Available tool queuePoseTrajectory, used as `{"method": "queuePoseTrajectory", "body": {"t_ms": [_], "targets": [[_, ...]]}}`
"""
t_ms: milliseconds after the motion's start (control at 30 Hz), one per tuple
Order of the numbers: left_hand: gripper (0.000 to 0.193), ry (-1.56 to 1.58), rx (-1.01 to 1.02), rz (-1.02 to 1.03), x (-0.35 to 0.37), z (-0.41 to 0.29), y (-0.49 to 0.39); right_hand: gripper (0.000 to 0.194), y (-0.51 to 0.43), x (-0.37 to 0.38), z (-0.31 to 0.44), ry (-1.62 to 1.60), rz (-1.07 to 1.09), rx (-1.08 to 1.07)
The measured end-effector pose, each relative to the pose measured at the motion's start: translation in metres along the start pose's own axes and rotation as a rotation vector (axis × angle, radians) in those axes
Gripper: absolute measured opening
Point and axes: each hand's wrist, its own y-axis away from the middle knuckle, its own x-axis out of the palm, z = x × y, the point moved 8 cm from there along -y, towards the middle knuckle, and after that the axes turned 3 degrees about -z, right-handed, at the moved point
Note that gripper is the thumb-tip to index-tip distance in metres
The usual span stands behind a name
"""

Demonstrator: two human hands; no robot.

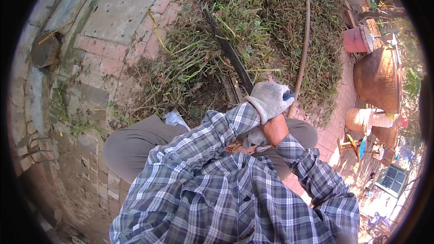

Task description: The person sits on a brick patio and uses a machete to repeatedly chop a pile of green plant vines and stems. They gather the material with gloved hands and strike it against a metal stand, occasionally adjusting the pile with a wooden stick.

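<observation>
My left hand [271, 99], in a grey-white work glove with a blue patch, is bent over at the wrist. It lies at the near end of a long dark bar [232, 52]; its fingers are mostly turned from view. Below it, my right hand [255, 138], gloved too, is largely hidden under the left forearm, and the bare right wrist passes close beneath the left cuff. Cut green stems [190, 64] and leaves lie heaped about the bar. A long wooden pole [304, 47] rests on the heap to the right, its lower end near the left hand.
A rusty bucket [45, 50] and a garden fork's tines [42, 149] are at the left on the paving. Along the right are a pink bucket [357, 39], a large brown clay pot [378, 79], a smaller pot [358, 121] and a wooden stool [351, 146].
</observation>
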Motion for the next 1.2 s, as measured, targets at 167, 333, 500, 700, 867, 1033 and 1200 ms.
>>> {"method": "queuePoseTrajectory", "body": {"t_ms": [167, 333, 500, 700, 867, 1033, 1200], "targets": [[0.030, -0.070, -0.062, 0.005, 0.045, 0.047, 0.036, 0.041, 0.024, 0.055, -0.053, -0.054, 0.006, 0.032], [0.025, -0.327, 0.017, 0.251, 0.098, 0.099, 0.065, 0.041, 0.021, 0.129, -0.138, 0.070, -0.085, 0.173], [0.053, -0.417, 0.246, -0.217, -0.007, 0.100, 0.079, 0.026, 0.034, 0.145, -0.176, 0.089, -0.029, 0.439], [0.149, -1.096, -0.405, 0.206, -0.141, 0.246, 0.079, 0.022, 0.036, 0.139, -0.162, 0.017, -0.081, 0.397], [0.151, -0.823, -0.766, 0.387, -0.137, 0.348, 0.075, 0.023, 0.035, 0.140, -0.161, 0.026, -0.092, 0.415], [0.124, -0.522, -0.800, 0.095, -0.103, 0.376, 0.081, 0.025, 0.042, 0.134, -0.160, -0.029, -0.142, 0.305], [0.089, -0.146, -0.983, -0.086, -0.089, 0.387, 0.104, 0.025, 0.041, 0.151, -0.182, -0.082, -0.078, 0.386]]}}
